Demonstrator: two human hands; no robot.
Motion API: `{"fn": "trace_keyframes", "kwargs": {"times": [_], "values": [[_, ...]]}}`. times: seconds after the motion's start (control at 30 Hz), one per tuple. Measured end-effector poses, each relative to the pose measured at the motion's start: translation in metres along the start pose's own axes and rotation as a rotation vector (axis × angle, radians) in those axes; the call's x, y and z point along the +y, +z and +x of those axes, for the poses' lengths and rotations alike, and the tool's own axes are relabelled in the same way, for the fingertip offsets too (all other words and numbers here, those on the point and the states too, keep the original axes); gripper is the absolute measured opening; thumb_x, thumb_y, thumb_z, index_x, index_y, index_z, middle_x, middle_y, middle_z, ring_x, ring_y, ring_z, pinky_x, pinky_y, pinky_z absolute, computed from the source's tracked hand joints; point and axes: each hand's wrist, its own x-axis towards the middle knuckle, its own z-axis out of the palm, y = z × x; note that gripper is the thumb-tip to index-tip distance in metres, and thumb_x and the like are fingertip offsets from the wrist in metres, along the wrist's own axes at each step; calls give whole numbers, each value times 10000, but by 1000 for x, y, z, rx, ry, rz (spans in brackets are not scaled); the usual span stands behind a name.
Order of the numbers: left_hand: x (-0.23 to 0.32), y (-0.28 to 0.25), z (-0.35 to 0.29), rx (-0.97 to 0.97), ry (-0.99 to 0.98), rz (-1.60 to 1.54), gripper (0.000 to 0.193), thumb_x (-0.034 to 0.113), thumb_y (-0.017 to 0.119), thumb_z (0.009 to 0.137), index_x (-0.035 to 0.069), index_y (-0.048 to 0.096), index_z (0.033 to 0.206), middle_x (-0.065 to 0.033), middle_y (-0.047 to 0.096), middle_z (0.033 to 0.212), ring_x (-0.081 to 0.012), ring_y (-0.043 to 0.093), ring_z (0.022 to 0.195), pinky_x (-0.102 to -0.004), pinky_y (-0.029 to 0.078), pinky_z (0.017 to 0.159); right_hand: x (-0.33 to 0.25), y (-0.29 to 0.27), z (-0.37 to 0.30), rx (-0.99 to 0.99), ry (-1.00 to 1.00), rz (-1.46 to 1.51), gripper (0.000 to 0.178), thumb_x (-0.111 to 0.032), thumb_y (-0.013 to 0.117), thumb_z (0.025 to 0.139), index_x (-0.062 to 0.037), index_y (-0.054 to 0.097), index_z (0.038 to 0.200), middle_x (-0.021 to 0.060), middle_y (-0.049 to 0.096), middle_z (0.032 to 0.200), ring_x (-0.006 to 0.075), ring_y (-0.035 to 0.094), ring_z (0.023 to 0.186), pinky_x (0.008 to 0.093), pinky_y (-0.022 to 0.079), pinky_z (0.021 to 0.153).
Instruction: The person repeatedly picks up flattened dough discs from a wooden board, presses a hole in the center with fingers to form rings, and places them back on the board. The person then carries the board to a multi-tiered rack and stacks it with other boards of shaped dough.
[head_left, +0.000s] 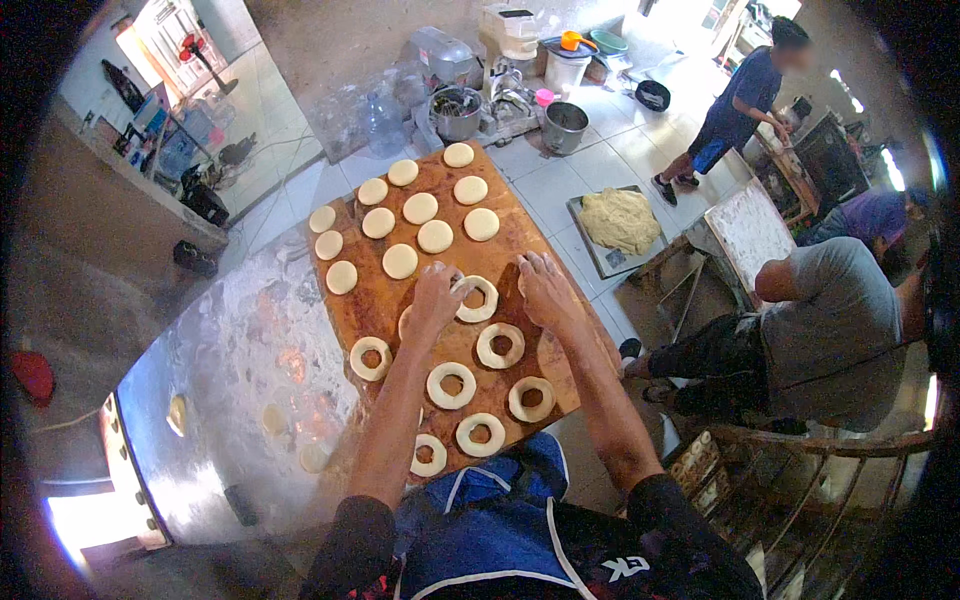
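Pale dough pieces lie on a wooden board (530,238) in front of me. My left hand (436,297) is at the board's middle, fingers bent and pinching at the left edge of a dough ring (477,314). Just right of that ring, my right hand (545,290) rests by the board's right edge, fingers slightly bent and apart, nothing visible in them. Nearer me lie several more rings, among them one dough ring (451,401) below my left wrist. Another piece is partly hidden beneath my left forearm. Toward the far end sit several uncut dough discs (420,208).
A shiny metal table (230,350) stands left of the board. A tray of dough (620,222) sits on the right. Metal pots (566,128) and a mixer (440,58) stand along the far wall. One person (745,100) stands far right; another in grey (840,330) is nearer, beside a railing (850,440).
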Motion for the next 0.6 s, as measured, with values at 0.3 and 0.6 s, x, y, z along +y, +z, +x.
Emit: {"fn": "trace_keyframes", "kwargs": {"times": [0.3, 0.6], "values": [[1, -81, -122, 439, -147, -91, 242, 224, 698, 849, 49, 636, 1005, -155, 608, 996, -355, 570, 965, -448, 450, 862, -16, -72, 21, -444, 219, 216, 282, -134, 767, 702, -73, 707, 971, 147, 708, 891, 256, 679, 778, 366, 530, 699], [-63, -165, -334, 783, -662, -143, 151, 138, 599, 926, -8, 618, 955, -130, 613, 919, -282, 602, 870, -381, 476, 749, -278, 39, 34, -384, -295, 572, 278, -178, 778, 737, -11, 662, 927, 159, 690, 908, 331, 663, 811, 413, 537, 745]]}}
